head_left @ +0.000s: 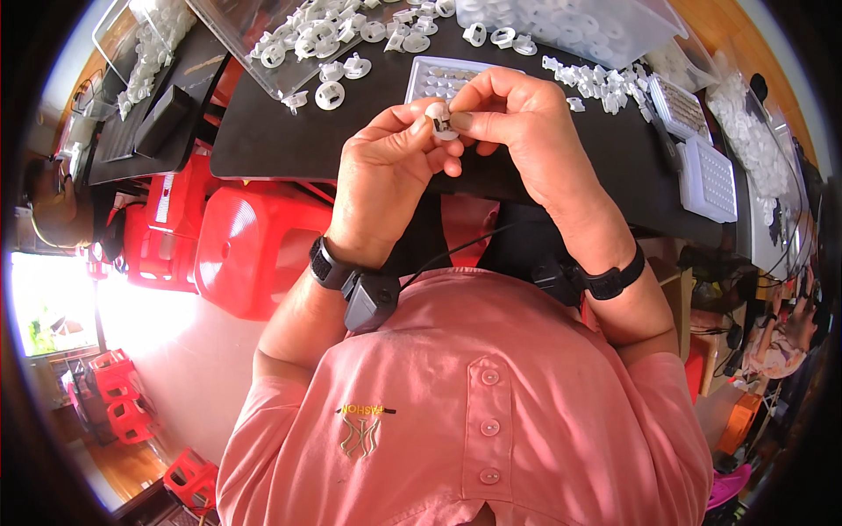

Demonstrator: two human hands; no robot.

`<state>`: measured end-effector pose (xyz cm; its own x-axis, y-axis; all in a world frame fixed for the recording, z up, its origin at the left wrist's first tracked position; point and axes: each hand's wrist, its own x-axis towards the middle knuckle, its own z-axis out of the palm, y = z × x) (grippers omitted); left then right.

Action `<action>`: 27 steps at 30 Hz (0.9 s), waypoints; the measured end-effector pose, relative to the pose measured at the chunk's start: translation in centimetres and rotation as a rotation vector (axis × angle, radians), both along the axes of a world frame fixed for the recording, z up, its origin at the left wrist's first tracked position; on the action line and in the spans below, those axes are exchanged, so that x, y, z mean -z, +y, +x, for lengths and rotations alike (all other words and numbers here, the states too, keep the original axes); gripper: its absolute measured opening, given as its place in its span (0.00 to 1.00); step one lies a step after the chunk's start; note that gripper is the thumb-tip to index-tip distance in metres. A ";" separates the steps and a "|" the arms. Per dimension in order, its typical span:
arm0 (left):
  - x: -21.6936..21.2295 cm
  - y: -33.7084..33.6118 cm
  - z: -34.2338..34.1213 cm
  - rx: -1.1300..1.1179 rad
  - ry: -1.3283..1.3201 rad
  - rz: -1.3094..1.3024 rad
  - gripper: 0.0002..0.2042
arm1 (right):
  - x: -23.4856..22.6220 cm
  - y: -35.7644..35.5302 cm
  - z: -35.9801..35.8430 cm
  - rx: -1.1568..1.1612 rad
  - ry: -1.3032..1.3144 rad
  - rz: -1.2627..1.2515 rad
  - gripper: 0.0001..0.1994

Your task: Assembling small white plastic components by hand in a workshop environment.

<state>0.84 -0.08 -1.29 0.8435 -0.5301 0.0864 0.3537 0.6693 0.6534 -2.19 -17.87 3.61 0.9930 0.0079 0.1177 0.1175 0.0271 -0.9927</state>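
Between the fingertips of both hands, above the table's near edge, is a small round white plastic part (443,128) with a dark slot in its middle. My left hand (386,158) pinches it from the left with thumb and forefinger. From the right, the thumb and forefinger of my right hand (519,114) close on its edge; whether they also hold a second tiny piece is hidden. Just behind my hands lies a white tray (428,77) with rows of small pockets, partly covered by my fingers.
Loose round white parts (320,39) are heaped on the black table (272,140) at the back left. Small white pieces (605,81) lie at the right near a clear bin (561,31). White trays (707,180) stand by the right edge. Red stools (254,250) are at the left.
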 end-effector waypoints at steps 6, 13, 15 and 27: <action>-0.9 -0.6 -1.3 -0.049 -0.052 0.082 0.10 | -0.1 0.0 -0.6 0.014 0.053 0.045 0.02; -1.1 -1.8 -1.3 0.113 -0.004 -0.075 0.14 | -0.2 -0.9 -1.9 0.050 0.025 0.155 0.05; -1.0 -2.2 -1.5 0.104 -0.052 -0.061 0.16 | -0.2 -1.2 -2.4 0.057 -0.007 0.197 0.06; -0.7 -3.8 -2.6 -0.004 -0.140 0.069 0.17 | 1.8 -2.4 -4.1 -0.027 -0.283 0.030 0.04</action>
